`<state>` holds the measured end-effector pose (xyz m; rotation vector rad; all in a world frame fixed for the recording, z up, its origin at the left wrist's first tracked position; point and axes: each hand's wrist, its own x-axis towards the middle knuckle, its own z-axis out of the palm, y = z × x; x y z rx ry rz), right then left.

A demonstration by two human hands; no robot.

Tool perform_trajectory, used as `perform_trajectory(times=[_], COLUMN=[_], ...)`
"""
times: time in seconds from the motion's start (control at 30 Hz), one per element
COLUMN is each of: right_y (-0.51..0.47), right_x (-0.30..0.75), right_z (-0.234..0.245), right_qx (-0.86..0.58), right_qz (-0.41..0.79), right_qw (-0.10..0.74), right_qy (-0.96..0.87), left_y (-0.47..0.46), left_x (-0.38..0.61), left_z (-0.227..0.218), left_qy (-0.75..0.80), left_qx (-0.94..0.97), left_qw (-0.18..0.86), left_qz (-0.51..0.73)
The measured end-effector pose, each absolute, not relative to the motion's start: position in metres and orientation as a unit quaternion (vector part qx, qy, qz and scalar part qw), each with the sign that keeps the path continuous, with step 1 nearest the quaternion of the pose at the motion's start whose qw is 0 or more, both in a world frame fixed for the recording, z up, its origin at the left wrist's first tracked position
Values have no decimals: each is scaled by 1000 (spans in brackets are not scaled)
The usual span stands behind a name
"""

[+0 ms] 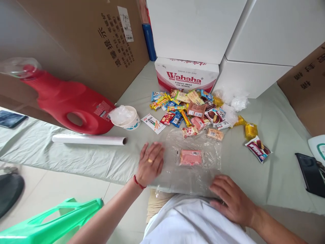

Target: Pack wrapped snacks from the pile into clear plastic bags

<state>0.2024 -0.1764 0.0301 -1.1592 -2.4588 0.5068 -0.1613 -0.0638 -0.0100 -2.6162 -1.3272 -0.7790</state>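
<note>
A clear plastic sheet (175, 181) lies spread over the green cloth, near its front edge. On the sheet's middle rests a pink wrapped snack (191, 157) in a clear-ended packet. My left hand (151, 162), wearing a ring and a red cord, lies palm down at the sheet's left edge, its fingers slightly bent and open. At the near right corner of the sheet is my right hand (230, 198), open, with fingers stretched out and thumb apart. Its fingertips touch or hover just over the plastic; I cannot tell which. Neither hand shows anything held.
Several wrapped snacks (196, 110) are heaped before a Wahaha carton (186, 73). To the left are a plastic roll (88, 139), a paper cup (130, 122) and a red jug (73, 101). A phone (311, 173) lies at right. A green stool (50, 218) stands below left.
</note>
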Motion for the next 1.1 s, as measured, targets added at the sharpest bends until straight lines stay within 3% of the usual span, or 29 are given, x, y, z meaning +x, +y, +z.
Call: perform_trajectory(times=[0.1,0.2,0.43,0.73,1.1], right_y=[-201,-202,-179,-152,-110], right_x=[221,229,218,219,212], right_z=[9,-9,-4,23,41], right_qx=[-394,-408,-443,-494,-538], right_qz=[140,102,208,413,464], right_qw=[126,113,190,270,327], right_qy=[-900,-900,-851,-716,-622], left_y=[-89,-101,-93,-79,-29], left_x=[-177,-188,-190,-181,-140], left_z=[-8,-7,-7,0,22], left_qy=[-267,-209,-294,-315,-500], left_qx=[-931,-954,-938,-924,-803], left_qw=[-8,-114,-146,-183,-285], left_qz=[-248,-181,-113,-121,-157])
